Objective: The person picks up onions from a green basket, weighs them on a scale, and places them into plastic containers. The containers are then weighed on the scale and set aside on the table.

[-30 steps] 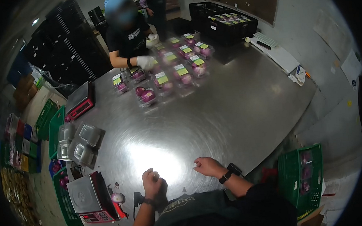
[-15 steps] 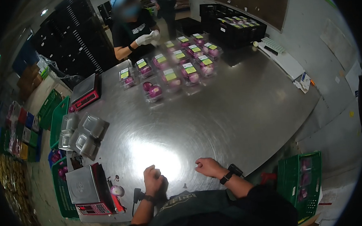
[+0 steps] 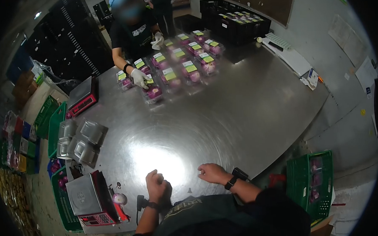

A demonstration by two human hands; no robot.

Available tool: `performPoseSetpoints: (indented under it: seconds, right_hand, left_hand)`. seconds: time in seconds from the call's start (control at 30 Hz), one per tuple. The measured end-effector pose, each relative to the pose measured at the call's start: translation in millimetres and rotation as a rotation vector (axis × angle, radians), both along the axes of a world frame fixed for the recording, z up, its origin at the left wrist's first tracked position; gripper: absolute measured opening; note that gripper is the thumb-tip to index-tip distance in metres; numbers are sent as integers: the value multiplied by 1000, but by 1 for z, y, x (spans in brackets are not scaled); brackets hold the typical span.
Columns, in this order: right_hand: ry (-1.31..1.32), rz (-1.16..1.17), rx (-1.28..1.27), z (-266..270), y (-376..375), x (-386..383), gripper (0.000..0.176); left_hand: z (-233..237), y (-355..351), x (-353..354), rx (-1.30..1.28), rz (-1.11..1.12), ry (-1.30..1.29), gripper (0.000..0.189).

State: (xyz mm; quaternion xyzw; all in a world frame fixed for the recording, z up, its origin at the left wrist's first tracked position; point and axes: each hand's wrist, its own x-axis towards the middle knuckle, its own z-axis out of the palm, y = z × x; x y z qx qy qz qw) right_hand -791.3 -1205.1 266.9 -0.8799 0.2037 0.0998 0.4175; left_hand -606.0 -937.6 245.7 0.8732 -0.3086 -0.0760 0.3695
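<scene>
Near the front edge of the steel table [image 3: 240,119], my left hand [image 3: 156,186] rests with its fingers curled into a loose fist. My right hand [image 3: 215,174] lies to the right, fingers bent inward and nothing visible in them. Left of my left hand are a peeled-looking onion [image 3: 119,199], a red-handled tool [image 3: 122,213] and a red-framed scale [image 3: 87,192]. Across the table stand several clear packs of purple onions [image 3: 191,72] with yellow-green labels. A co-worker's gloved hand [image 3: 140,77] touches the label of the nearest pack [image 3: 153,93].
Open clear plastic boxes [image 3: 85,150] sit at the left, with a second scale [image 3: 82,97] beyond. Green crates stand along the left edge; another green crate [image 3: 292,185] is at lower right. A black crate [image 3: 236,34] of packs and a keyboard [image 3: 278,41] are at the back.
The co-worker has reached forward to the nearest onion pack, which now bears a label. My hands stay in almost the same place; the whole view has shifted slightly.
</scene>
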Motion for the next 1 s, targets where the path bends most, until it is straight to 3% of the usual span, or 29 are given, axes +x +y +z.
performPoseSetpoints:
  seconds: [1.0]
  right_hand:
    - [90,-18,-45,4,-3,11,35]
  left_hand:
    - [-13,3,6,52,-10,-56,28]
